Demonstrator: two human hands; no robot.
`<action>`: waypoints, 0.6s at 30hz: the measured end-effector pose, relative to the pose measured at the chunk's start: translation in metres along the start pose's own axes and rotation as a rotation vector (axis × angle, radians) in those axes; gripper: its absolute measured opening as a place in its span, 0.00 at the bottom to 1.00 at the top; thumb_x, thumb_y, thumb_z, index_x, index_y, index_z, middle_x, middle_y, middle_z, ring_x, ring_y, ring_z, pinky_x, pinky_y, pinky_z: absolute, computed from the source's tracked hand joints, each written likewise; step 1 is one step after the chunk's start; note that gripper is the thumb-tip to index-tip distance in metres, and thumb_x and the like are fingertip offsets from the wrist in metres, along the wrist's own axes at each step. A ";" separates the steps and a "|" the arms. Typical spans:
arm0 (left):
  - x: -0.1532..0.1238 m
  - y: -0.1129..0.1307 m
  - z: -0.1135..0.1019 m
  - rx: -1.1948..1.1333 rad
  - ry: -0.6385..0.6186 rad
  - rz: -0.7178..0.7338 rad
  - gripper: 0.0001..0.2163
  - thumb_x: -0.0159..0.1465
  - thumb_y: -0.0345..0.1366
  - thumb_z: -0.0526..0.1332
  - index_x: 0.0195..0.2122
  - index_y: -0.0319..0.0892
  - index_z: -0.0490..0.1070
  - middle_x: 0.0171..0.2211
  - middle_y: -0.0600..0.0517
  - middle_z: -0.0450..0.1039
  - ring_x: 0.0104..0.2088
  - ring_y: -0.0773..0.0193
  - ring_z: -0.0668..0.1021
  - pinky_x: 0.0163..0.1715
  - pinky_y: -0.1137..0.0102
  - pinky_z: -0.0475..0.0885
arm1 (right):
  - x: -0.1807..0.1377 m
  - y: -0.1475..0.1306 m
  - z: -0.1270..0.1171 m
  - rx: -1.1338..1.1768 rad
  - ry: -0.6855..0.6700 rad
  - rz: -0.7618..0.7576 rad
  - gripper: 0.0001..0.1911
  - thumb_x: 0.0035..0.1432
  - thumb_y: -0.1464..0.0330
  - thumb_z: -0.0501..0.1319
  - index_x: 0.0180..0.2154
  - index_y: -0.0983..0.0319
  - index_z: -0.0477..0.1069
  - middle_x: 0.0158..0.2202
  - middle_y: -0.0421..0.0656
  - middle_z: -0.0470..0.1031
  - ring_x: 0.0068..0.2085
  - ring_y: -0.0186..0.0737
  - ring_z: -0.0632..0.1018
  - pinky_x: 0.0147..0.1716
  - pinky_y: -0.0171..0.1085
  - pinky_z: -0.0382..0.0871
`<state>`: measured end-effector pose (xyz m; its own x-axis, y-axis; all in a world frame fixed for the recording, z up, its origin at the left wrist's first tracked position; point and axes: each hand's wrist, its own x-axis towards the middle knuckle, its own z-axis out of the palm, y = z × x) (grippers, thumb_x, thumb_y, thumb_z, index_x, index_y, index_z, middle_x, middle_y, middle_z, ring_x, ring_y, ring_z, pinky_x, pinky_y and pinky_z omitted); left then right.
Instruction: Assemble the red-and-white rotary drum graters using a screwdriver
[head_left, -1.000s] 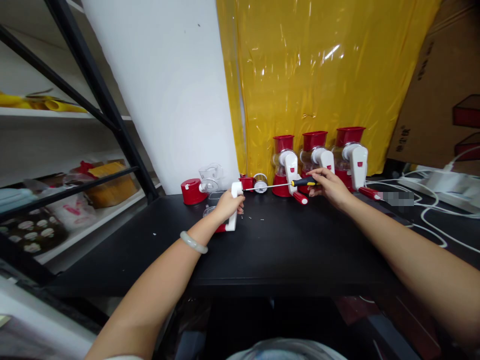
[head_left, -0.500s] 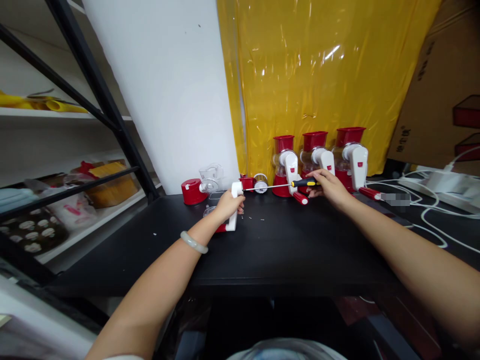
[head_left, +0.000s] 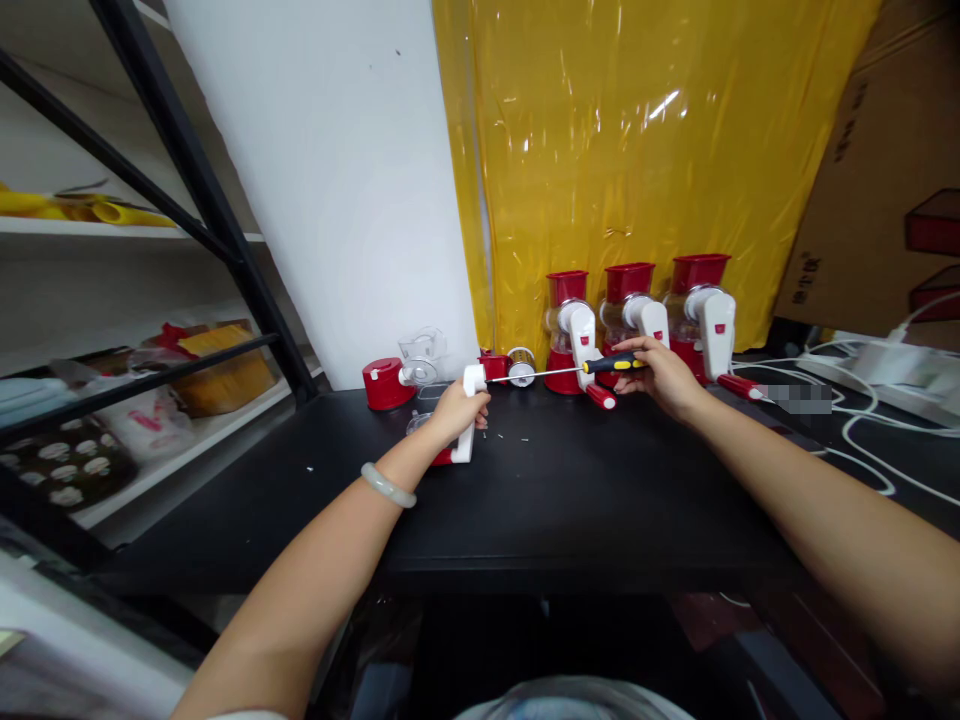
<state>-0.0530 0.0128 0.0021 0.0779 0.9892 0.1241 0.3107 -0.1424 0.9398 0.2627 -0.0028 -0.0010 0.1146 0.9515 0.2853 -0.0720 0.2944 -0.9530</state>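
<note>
Head view. The left hand (head_left: 457, 410) is closed around a white crank arm (head_left: 466, 443), holding it upright on the black surface (head_left: 570, 500). The right hand (head_left: 664, 375) is closed on the black-and-yellow grip of a screwdriver (head_left: 604, 364). The tool's long axis lies nearly level, running from the right hand across to the left, and its tip meets the top of the crank arm just above the left fingers. Three red-and-white grinders (head_left: 634, 300) stand just beyond the right hand. A red cap (head_left: 382, 383) lies beyond the left hand.
</note>
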 end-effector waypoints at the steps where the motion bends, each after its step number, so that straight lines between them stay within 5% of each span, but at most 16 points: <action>1: 0.000 0.000 0.000 0.002 0.001 0.000 0.05 0.57 0.24 0.59 0.29 0.40 0.64 0.17 0.57 0.66 0.15 0.69 0.71 0.18 0.74 0.70 | 0.000 0.000 0.000 -0.006 0.002 -0.003 0.12 0.54 0.73 0.52 0.41 0.60 0.66 0.22 0.39 0.73 0.21 0.37 0.77 0.23 0.38 0.75; 18: -0.004 0.003 -0.001 -0.026 0.006 0.005 0.05 0.57 0.24 0.58 0.30 0.39 0.65 0.17 0.57 0.66 0.15 0.69 0.71 0.19 0.74 0.71 | -0.005 -0.002 0.003 -0.013 0.011 -0.024 0.06 0.62 0.65 0.57 0.40 0.60 0.67 0.21 0.38 0.73 0.19 0.34 0.75 0.21 0.34 0.73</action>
<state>-0.0529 0.0086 0.0045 0.0738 0.9887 0.1308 0.2854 -0.1466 0.9471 0.2592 -0.0075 -0.0002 0.1267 0.9433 0.3067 -0.0562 0.3156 -0.9472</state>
